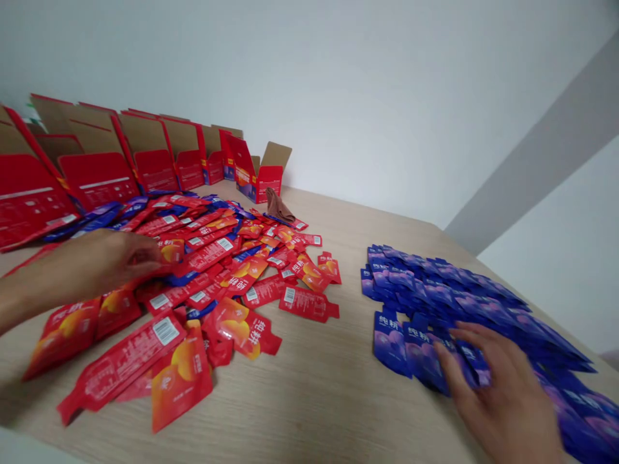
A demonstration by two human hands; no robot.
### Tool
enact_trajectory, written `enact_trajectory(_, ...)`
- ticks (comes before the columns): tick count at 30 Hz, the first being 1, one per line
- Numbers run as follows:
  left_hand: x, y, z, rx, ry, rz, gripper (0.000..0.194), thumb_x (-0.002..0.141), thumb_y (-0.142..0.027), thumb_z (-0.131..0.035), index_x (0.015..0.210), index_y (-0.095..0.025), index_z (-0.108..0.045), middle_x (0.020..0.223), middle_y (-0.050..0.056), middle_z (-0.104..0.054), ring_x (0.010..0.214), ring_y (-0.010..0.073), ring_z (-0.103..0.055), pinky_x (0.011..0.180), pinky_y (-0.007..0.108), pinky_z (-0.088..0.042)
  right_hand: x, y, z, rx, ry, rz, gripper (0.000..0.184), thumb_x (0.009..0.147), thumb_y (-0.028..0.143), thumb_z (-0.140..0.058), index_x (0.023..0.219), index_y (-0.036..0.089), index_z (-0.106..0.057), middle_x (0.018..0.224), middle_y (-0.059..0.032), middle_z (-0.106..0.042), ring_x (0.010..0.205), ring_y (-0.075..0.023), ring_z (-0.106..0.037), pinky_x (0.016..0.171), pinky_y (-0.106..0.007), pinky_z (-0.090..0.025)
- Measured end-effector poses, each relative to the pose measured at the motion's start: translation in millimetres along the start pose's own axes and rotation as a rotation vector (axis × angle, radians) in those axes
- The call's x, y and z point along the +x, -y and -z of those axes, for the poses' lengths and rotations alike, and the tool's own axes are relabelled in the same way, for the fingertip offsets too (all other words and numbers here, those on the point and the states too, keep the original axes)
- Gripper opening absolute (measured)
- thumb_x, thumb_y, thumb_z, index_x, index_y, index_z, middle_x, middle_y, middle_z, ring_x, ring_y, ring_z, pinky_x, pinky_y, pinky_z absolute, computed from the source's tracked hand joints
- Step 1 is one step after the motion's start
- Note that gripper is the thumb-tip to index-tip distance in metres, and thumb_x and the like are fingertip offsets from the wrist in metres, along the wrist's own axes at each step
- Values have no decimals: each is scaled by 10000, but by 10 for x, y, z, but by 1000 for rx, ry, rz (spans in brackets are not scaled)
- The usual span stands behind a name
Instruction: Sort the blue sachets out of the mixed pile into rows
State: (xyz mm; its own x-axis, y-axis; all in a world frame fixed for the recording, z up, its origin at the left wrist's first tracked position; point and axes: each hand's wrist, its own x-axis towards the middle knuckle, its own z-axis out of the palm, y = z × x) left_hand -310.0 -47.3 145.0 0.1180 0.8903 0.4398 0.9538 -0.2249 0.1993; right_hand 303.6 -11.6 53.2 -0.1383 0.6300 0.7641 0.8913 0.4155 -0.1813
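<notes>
So the left hand [113, 261] has its fingers curled in low over the heap [207, 254], right at the red pouches [206, 258], but it's blurry and I can't tell if they're gripping one. The right hand [507, 393], off to the right of the heap, has thumb and fingers spread apart over the blue pouches [430, 283]; can't tell if it's pinching any.

Progress-wise, I'd call it partway: lots of blue ones lie in overlapping rows right of the heap, pretty tidy. The heap itself is a jumble, mostly red with some blue poking out, so none of that looks arranged. Brown cloth [279, 206] at the heap's far edge, open boxes [155, 169] behind it, flaps up, insides mostly hidden.
</notes>
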Motion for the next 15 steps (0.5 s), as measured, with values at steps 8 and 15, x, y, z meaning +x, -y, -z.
enact_trajectory(8, -730, -507, -323, -40, 26, 6, 422, 1011, -526, -722, 1369, -315, -797, 1458, 40, -756, 1318, 340, -716, 1168, 438, -564, 384, 1834, -570, 472, 562, 531, 405, 1135, 296, -564, 1524, 188, -598, 1524, -164, -687, 1389, -285, -669, 1149, -463, -593)
enact_trajectory(15, -1356, -561, -614, -8, 56, -171, 580, 1000, -443, -736, 1571, -493, -646, 1741, 26, -539, 1540, 411, -564, 1242, 542, -523, 685, 2601, -1204, 351, 732, 827, 270, 1147, 251, -546, 1346, 214, -725, 1372, -110, -730, 1234, -262, -658, 1066, -416, -550)
